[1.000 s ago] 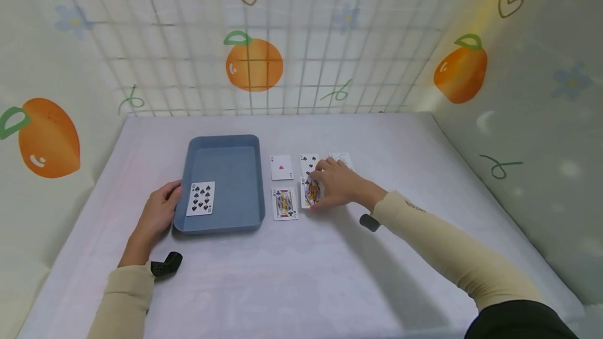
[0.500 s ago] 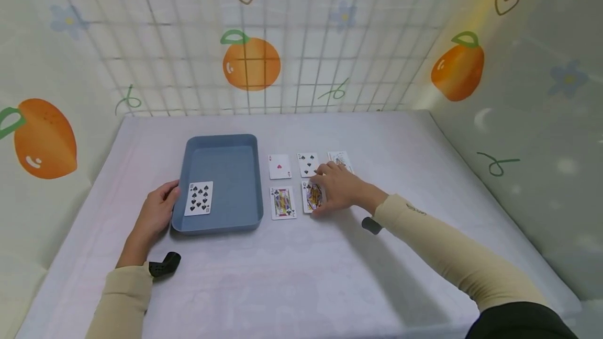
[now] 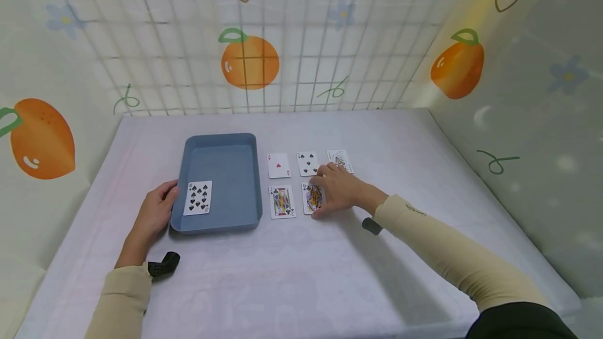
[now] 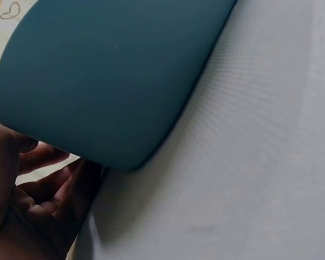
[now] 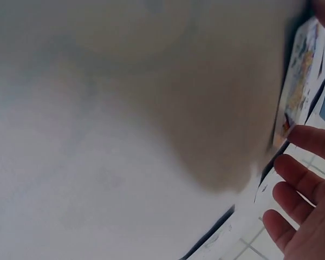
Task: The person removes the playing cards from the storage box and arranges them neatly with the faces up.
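My right hand (image 3: 340,188) spans a face playing card (image 3: 312,199) on the table in the head view. Its thumb is at the near edge and a fingertip at the far edge. Part of this card is under the hand. In the right wrist view, a finger (image 5: 311,142) meets the card's corner. At the left, my left hand (image 3: 155,208) holds the side of a blue tray (image 3: 231,218). A ten of spades (image 3: 198,198) lies inside the tray. The left wrist view has the curled fingers (image 4: 46,187) close against the tray wall.
Left of the held card lies another face card (image 3: 282,202). Behind are an ace of hearts (image 3: 279,165), a black number card (image 3: 308,162) and a figure card (image 3: 338,158) partly covered by my hand. A white cloth (image 3: 264,276) covers the table, with printed curtains around it.
The right hand has slid the face card slightly right and nearer, opening gaps to the cards left and behind. The left hand stays on the tray. The head view has shifted a little.
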Demonstrator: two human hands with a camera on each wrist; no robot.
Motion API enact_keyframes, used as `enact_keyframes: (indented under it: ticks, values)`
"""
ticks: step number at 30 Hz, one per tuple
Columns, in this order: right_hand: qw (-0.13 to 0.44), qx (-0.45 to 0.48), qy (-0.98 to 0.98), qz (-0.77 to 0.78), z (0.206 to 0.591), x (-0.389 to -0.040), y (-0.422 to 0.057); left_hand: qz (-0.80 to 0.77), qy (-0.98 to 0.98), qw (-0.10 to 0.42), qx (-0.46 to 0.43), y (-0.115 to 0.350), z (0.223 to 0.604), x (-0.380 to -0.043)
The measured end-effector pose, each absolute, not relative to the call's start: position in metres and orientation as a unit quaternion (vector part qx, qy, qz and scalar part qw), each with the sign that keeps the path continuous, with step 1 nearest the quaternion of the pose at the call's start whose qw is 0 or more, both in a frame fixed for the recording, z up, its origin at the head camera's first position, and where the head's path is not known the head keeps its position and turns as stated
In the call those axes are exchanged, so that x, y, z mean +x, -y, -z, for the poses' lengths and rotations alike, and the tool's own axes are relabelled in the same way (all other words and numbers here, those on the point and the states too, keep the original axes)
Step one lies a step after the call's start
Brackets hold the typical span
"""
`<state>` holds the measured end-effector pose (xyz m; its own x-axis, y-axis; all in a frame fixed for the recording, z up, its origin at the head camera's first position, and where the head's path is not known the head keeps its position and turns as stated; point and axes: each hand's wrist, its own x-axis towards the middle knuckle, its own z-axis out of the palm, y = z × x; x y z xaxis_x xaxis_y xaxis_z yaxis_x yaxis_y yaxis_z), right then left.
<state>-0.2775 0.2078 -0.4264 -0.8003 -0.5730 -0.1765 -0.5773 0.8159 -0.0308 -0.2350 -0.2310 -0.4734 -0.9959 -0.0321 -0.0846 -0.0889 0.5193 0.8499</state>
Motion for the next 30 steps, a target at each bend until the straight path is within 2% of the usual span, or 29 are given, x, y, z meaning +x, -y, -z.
enact_keyframes:
  ticks: [9, 30]
  values:
    - [0.075, -0.308, -0.948, -0.017, 0.423, -0.28, -0.206, -0.488, -0.872, 0.025, -0.029, 0.234, 0.474, -0.234]
    - [0.041, -0.332, -0.943, 0.005, 0.388, -0.292, -0.184, -0.482, -0.876, 0.025, -0.018, 0.232, 0.476, -0.238]
